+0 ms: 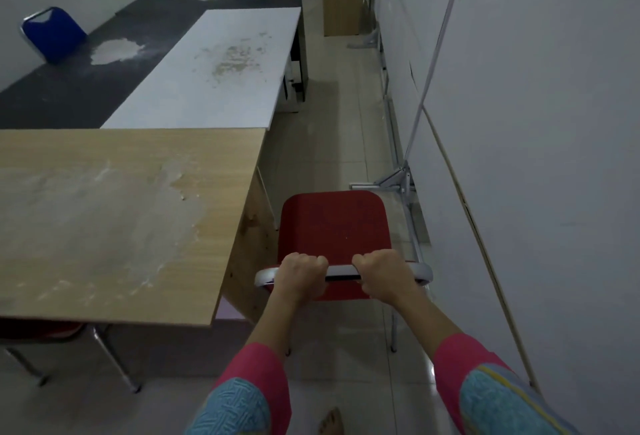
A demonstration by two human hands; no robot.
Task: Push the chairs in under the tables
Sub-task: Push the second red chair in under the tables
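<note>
A person's left hand [300, 270] and right hand [380, 270] are both clenched around the silver metal top rail of a red padded chair [334, 227]. The chair stands on the pale tiled floor [332, 144], just beside the right end of a light wooden desk [121, 213], with its seat not under the desk.

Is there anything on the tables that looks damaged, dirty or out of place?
Yes. The wooden table has a pale, worn patch on its top, and the white table and the black table behind it show similar blotches. Whether this is peeling or dust cannot be told.
</note>
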